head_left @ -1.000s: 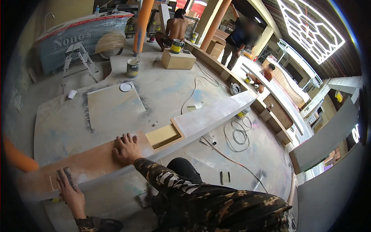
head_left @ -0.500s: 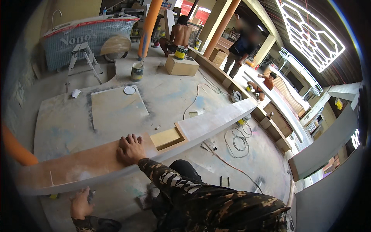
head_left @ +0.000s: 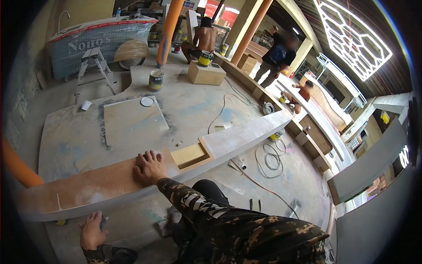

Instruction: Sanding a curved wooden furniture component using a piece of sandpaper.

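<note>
A long panel [head_left: 105,182], brown with whitish coating on its front edge and right part, runs across in front of me. My right hand [head_left: 150,169] lies flat on its brown top with the fingers spread, just left of a rectangular recess [head_left: 191,157]. Below the panel's near edge, at lower left, my left hand [head_left: 92,233] is curled around a small dark grey pad [head_left: 103,223]; its exact kind is hard to make out. That hand is close to the panel's front face, and I cannot tell whether the pad touches it.
Beyond the panel stand a paint can [head_left: 155,81], a wooden box [head_left: 206,74] bearing another can, and a stepladder [head_left: 94,68]. A round lid [head_left: 147,102] rests on a flat sheet. Cables [head_left: 272,160] loop across the floor at right. Several people are farther back.
My left hand keeps nearly the same place with the pad, and the right hand stays on the panel. In the background, the standing person has shifted and raised an arm.
</note>
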Action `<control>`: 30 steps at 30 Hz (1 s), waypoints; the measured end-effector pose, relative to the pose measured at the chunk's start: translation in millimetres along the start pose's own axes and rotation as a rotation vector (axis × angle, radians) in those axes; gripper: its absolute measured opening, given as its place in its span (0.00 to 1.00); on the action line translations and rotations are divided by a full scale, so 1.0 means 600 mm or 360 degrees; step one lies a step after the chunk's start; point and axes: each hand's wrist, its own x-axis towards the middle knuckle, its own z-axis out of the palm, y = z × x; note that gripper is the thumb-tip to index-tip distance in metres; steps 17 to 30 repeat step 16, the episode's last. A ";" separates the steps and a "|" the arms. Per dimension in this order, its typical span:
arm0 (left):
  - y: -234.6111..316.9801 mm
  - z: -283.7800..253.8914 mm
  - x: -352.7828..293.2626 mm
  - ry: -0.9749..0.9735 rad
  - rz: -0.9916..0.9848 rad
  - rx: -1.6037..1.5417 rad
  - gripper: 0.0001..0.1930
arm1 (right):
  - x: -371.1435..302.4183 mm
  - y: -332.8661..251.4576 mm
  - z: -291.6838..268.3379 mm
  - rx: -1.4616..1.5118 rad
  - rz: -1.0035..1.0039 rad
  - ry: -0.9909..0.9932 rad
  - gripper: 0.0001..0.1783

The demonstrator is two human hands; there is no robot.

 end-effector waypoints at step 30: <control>0.021 -0.007 0.013 -0.0126 0.0080 0.0020 0.47 | 0.005 -0.008 -0.035 0.0043 0.0119 -0.0333 0.36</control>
